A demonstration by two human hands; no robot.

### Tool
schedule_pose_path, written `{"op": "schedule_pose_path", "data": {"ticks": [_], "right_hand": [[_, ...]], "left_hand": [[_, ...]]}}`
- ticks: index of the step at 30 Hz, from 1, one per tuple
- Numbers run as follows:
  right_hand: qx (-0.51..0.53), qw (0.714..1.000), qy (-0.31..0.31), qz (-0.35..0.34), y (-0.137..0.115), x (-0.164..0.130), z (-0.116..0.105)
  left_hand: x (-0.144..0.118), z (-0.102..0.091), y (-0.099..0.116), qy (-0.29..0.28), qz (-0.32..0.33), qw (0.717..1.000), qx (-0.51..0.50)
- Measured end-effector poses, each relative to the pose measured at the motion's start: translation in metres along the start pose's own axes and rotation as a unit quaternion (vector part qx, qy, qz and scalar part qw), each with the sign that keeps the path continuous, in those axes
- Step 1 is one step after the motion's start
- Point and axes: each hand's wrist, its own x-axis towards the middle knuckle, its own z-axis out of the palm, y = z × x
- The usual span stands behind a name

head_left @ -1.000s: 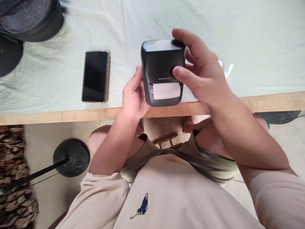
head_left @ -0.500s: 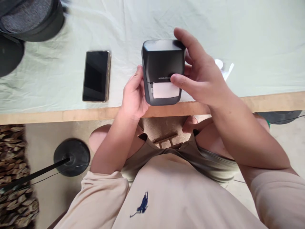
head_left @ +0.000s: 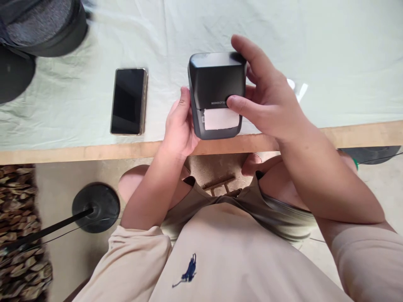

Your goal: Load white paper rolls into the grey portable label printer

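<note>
Black plastic label printer (head_left: 217, 84) sits mid-frame at the table edge (head_left: 94, 152). Our left hand (head_left: 181, 126) braces its left side, fingers pressed together; our right hand (head_left: 267, 100) wraps top & front, thumb by the white label (head_left: 220, 118) at the slot, steadying it. Phone (head_left: 128, 101) lies left.

A single head-worn camera looks steeply down and forward from close above. The wooden-edged desk (head_left: 362, 133) covered in pale green cloth fills the frame toward 12 o'clock; the wearer's beige shirt (head_left: 239, 260) and lap fill 6 o'clock.
</note>
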Motion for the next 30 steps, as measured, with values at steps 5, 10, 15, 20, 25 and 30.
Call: {"op": "schedule_pose_path", "data": {"ticks": [5,10,15,20,25,30], "right_hand": [[0.002,1.000,-0.006,-0.010,0.007,-0.002,-0.001],[-0.045,0.998,-0.026,-0.019,0.002,-0.003,-0.009],[-0.133,0.976,0.158,-0.074,-0.022,-0.004,-0.005],[-0.161,0.965,0.194,-0.078,-0.035,-0.010,-0.001],[-0.261,0.960,0.087,-0.056,-0.037,-0.008,-0.007],[-0.457,0.885,-0.025,0.083,-0.037,0.002,-0.002]], "left_hand": [[0.001,-0.005,0.000,0.010,0.012,1.000,0.014],[0.001,-0.005,0.003,0.035,0.007,0.999,0.017],[-0.002,0.000,0.007,0.025,-0.034,0.999,0.015],[-0.005,-0.005,0.001,-0.006,-0.027,0.998,0.055],[-0.007,-0.011,-0.003,0.042,-0.045,0.994,0.087],[-0.010,-0.007,0.000,0.015,-0.055,0.992,0.115]]}}
